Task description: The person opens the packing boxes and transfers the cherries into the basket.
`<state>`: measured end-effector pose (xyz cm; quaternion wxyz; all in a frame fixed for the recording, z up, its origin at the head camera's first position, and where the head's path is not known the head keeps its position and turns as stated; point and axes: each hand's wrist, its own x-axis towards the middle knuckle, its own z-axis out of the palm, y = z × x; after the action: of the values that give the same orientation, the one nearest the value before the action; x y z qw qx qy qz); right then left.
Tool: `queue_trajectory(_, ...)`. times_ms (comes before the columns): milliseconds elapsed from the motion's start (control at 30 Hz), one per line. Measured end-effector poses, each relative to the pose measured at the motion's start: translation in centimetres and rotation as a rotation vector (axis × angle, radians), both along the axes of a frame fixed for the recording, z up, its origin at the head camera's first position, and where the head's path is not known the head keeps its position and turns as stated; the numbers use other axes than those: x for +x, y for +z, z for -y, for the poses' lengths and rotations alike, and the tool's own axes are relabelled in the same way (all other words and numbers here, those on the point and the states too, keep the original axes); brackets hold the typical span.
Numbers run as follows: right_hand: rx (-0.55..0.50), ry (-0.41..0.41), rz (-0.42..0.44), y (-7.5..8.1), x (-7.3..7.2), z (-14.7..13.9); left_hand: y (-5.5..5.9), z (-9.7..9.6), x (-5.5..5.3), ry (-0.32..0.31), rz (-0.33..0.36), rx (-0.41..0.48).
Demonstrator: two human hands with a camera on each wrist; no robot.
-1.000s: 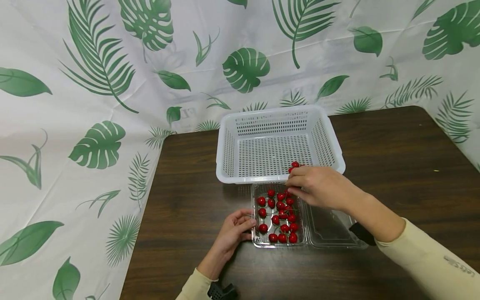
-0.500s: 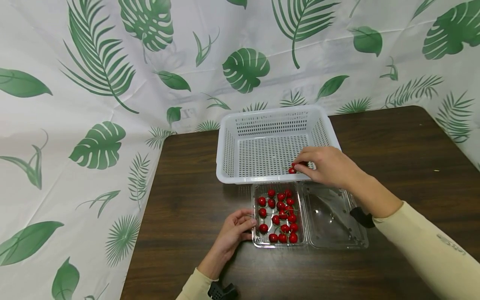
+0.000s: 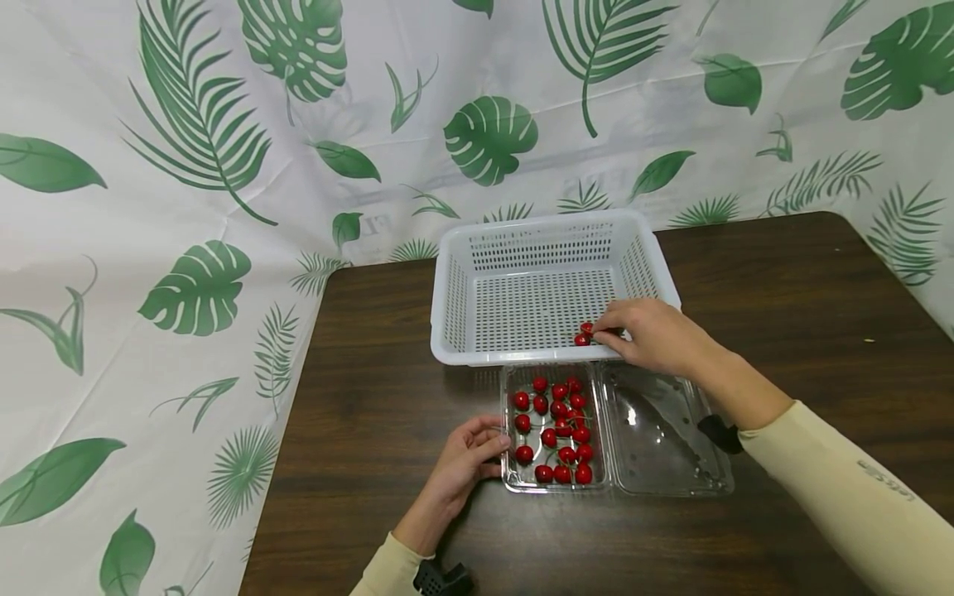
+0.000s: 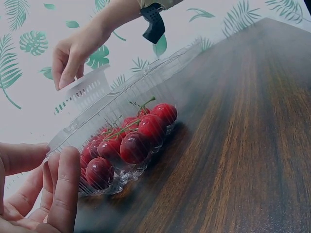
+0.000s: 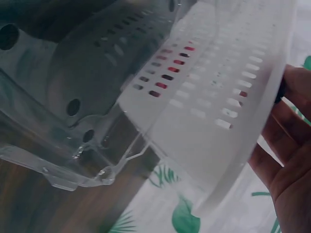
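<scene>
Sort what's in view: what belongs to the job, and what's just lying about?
Part of the job, it seems:
clear container, lid open
white basket
red cherries, in both
left hand, holding the container
right hand, at the basket's cherries

Seemingly just around:
small pale scrap on the table
leaf-print sheet behind

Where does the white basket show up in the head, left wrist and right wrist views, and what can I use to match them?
Head: around the centre, slightly right; white basket.
Left wrist: upper left, small and only partly visible; white basket.
Right wrist: large, from the centre to the upper right; white basket.
Shared landmark: the right hand, at the basket in all three.
</scene>
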<state>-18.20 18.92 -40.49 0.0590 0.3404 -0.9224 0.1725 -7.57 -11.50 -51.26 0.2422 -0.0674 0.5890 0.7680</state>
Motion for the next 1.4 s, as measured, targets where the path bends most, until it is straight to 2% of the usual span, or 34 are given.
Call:
queue_trajectory(267,-0.001,-0.031,0.036,-0.7,-0.2,-0.4,-0.1,0.0,0.0,-0.003,-0.016,0.014)
queue_trajectory(533,0.013,-0.055,0.012,-0.9,-0.1,-0.5,-0.2,-0.1,0.0,-0.018,-0.035,0.033)
queue_trajectory(633,0.015,-0.060,-0.021,-0.5,0.3,-0.2,-0.1,-0.1,0.0,-0.020,-0.030,0.030)
queue_trajectory(800,-0.012,-0.059,-0.160,0.3,1.3,0.9,0.0,-0.1,-0.1,-0.015,-0.019,0.025)
queue_trajectory(933,-0.065,0.009,-0.253,0.8,2.4,2.3,0.0,-0.1,-0.1,-0.012,-0.020,0.030)
queue_trajectory(1033,-0.067,0.090,-0.260,0.7,3.3,3.4,0.1,-0.1,-0.1,-0.011,-0.022,0.031)
queue_trajectory(1267,0.046,0.230,-0.151,-1.3,5.5,5.7,0.1,-0.1,0.0,-0.009,-0.028,0.030)
queue_trajectory(1400,0.122,0.256,-0.080,-2.6,6.4,6.6,0.1,-0.1,0.0,-0.013,-0.027,0.034)
